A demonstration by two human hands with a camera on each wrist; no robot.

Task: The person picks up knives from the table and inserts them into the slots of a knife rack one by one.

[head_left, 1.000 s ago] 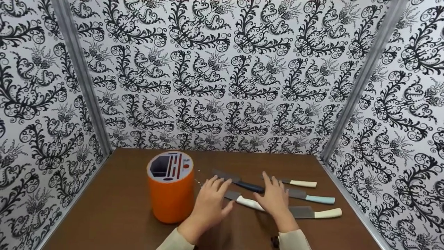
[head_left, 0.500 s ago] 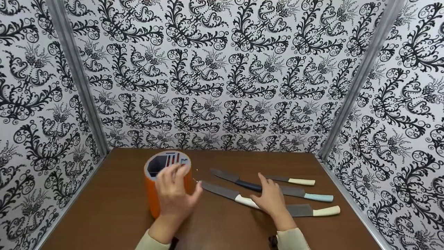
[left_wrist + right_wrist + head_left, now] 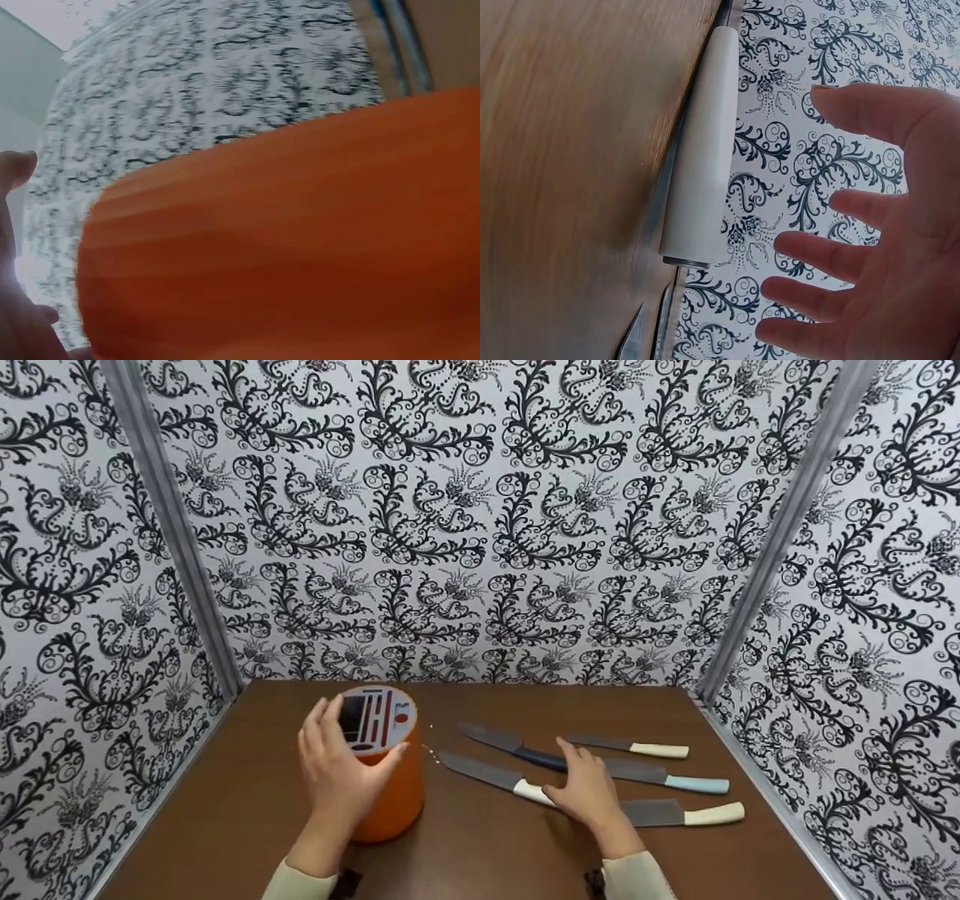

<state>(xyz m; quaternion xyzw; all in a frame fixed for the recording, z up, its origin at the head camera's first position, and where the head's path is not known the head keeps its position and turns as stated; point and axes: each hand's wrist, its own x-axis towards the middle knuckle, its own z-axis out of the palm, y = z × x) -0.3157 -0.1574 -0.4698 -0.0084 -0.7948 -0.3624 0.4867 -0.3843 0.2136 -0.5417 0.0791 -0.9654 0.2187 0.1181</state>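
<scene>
In the head view an orange cylindrical knife block [image 3: 397,795] stands upright on the table, its pale slotted top facing up. My left hand [image 3: 337,769] is beside its top, thumb and fingers spread at the rim. The left wrist view has the block's ribbed wall [image 3: 285,232] across most of the frame, with part of the hand [image 3: 22,307] at the left edge. My right hand [image 3: 589,791] hovers over the white-handled knife [image 3: 480,771], fingers loosely extended. The right wrist view gives that knife's handle [image 3: 701,150] apart from the fingers, which hold nothing.
A dark-handled knife [image 3: 491,737] lies behind the white-handled one. To the right are a small cream-handled knife [image 3: 660,750], a light-blue-handled knife [image 3: 697,784] and a cream-handled cleaver [image 3: 712,814]. Patterned walls [image 3: 480,547] enclose the brown table [image 3: 465,855].
My left hand has moved left from above the knives, across the front of the knife block, to its left side at the top. The right hand stays over the white-handled knife.
</scene>
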